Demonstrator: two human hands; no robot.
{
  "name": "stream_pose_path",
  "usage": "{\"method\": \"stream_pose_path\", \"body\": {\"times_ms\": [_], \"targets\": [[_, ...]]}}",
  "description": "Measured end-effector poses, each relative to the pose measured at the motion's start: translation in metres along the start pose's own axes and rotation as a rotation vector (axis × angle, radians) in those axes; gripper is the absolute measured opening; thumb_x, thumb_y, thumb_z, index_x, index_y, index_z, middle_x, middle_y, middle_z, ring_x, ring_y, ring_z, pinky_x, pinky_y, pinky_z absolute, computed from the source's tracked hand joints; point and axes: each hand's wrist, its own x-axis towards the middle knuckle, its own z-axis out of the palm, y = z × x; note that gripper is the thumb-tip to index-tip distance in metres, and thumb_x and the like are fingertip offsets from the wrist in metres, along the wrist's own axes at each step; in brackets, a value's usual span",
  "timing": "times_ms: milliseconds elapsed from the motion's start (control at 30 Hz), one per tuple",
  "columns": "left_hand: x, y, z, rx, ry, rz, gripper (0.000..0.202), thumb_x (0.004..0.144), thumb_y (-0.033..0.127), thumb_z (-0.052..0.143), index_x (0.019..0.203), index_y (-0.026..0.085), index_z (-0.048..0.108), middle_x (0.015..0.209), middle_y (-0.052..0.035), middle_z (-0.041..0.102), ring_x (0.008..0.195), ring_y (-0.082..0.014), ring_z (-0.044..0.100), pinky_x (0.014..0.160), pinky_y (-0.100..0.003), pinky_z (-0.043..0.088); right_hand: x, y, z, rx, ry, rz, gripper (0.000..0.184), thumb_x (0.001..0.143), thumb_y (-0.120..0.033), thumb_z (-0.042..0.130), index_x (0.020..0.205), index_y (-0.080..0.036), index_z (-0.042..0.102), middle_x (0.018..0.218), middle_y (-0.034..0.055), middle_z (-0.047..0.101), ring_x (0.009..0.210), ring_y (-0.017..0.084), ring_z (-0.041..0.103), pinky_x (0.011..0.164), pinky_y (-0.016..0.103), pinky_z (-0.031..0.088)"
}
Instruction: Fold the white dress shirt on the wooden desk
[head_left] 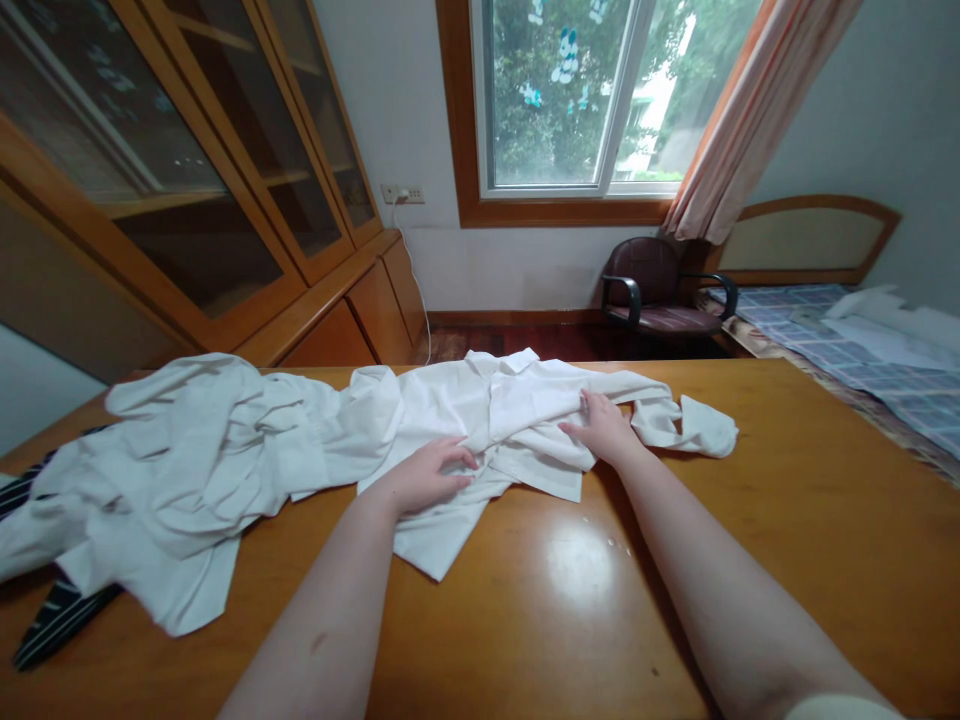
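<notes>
A white collared shirt lies spread and creased across the wooden table, its collar at the far edge and one sleeve stretched out to the right. My left hand rests on the lower front of the shirt, fingers slightly bent and apart. Farther right, my right hand touches the shirt's right side, with thumb and fingers spread over the cloth. To the left, a crumpled heap of white clothes lies against the shirt. Dark striped cloth sticks out from under that heap.
The glossy wooden table extends beneath everything. Beyond it are a glass-door cabinet, a window with a pink curtain, and a maroon armchair. A bed with checked bedding stands at right.
</notes>
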Motion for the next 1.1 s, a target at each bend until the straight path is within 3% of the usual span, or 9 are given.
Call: {"method": "stream_pose_path", "body": {"times_ms": [100, 200, 333, 467, 567, 767, 867, 967, 1100], "targets": [[0.000, 0.007, 0.002, -0.143, -0.046, 0.027, 0.031, 0.081, 0.039, 0.049, 0.106, 0.027, 0.063, 0.127, -0.0003, 0.056, 0.125, -0.0228, 0.042, 0.104, -0.034, 0.032, 0.004, 0.012, 0.001, -0.096, -0.122, 0.034, 0.088, 0.066, -0.056, 0.064, 0.140, -0.020, 0.033, 0.145, 0.0145, 0.034, 0.131, 0.038, 0.027, 0.104, 0.059, 0.017], [0.002, 0.003, 0.006, -0.184, 0.116, -0.031, 0.036, 0.086, 0.042, 0.041, 0.111, 0.024, 0.057, 0.121, -0.0028, 0.060, 0.115, -0.0204, 0.052, 0.098, -0.032, 0.039, 0.008, 0.022, 0.000, -0.091, -0.160, 0.056, 0.087, 0.067, -0.051, 0.064, 0.141, -0.021, 0.030, 0.147, 0.0125, 0.031, 0.134, 0.037, 0.024, 0.105, 0.056, 0.019], [0.009, -0.018, 0.011, 0.060, 0.319, -0.193, 0.044, 0.086, 0.045, 0.040, 0.121, 0.019, 0.050, 0.123, -0.0088, 0.058, 0.116, -0.0226, 0.051, 0.099, -0.035, 0.037, 0.013, 0.033, -0.004, -0.078, -0.143, 0.058, 0.080, 0.069, -0.047, 0.064, 0.140, -0.024, 0.035, 0.147, 0.0093, 0.032, 0.134, 0.039, 0.024, 0.104, 0.054, 0.024], [0.015, -0.040, 0.015, 0.318, 0.252, -0.379, 0.064, 0.082, 0.050, 0.046, 0.136, 0.015, 0.039, 0.145, -0.0133, 0.035, 0.137, -0.0312, 0.023, 0.108, -0.044, 0.023, 0.016, 0.044, -0.007, -0.099, -0.120, 0.108, 0.066, 0.075, -0.042, 0.060, 0.137, -0.027, 0.042, 0.148, 0.0072, 0.031, 0.133, 0.041, 0.025, 0.102, 0.059, 0.023], [0.016, -0.047, 0.015, 0.366, 0.195, -0.412, 0.072, 0.081, 0.054, 0.045, 0.141, 0.016, 0.034, 0.151, -0.0116, 0.023, 0.139, -0.0327, 0.012, 0.109, -0.045, 0.021, 0.018, 0.048, -0.007, -0.093, -0.100, 0.141, 0.058, 0.078, -0.038, 0.057, 0.134, -0.028, 0.046, 0.147, 0.0062, 0.033, 0.132, 0.040, 0.027, 0.101, 0.058, 0.025], [0.020, -0.055, 0.014, 0.444, 0.251, -0.407, 0.072, 0.083, 0.055, 0.041, 0.142, 0.015, 0.031, 0.151, -0.0099, 0.024, 0.139, -0.0296, 0.015, 0.110, -0.042, 0.021, 0.013, 0.041, -0.012, -0.115, 0.013, 0.128, 0.044, 0.078, -0.041, 0.052, 0.116, -0.022, 0.061, 0.123, 0.0118, 0.058, 0.113, 0.032, 0.050, 0.094, 0.047, 0.036], [0.022, -0.061, 0.012, 0.464, 0.269, -0.401, 0.071, 0.083, 0.055, 0.041, 0.142, 0.016, 0.032, 0.150, -0.0086, 0.026, 0.139, -0.0286, 0.017, 0.110, -0.041, 0.020, 0.011, 0.034, -0.015, -0.126, 0.032, 0.150, 0.043, 0.075, -0.049, 0.053, 0.105, -0.019, 0.063, 0.109, 0.0136, 0.062, 0.104, 0.032, 0.054, 0.089, 0.045, 0.039], [0.025, -0.064, 0.012, 0.470, 0.267, -0.385, 0.070, 0.083, 0.055, 0.043, 0.141, 0.016, 0.033, 0.150, -0.0090, 0.027, 0.139, -0.0291, 0.017, 0.110, -0.042, 0.021, 0.010, 0.033, -0.012, -0.104, 0.034, 0.140, 0.046, 0.075, -0.050, 0.054, 0.106, -0.017, 0.060, 0.112, 0.0144, 0.061, 0.106, 0.031, 0.053, 0.089, 0.045, 0.039], [0.027, -0.057, 0.011, 0.494, 0.304, -0.403, 0.065, 0.085, 0.043, 0.048, 0.141, 0.015, 0.034, 0.148, -0.0130, 0.029, 0.137, -0.0311, 0.021, 0.108, -0.044, 0.024, 0.008, 0.037, -0.006, -0.062, 0.116, 0.081, 0.044, 0.078, -0.037, 0.054, 0.117, -0.016, 0.055, 0.127, 0.0142, 0.053, 0.118, 0.030, 0.046, 0.098, 0.046, 0.032]]}}
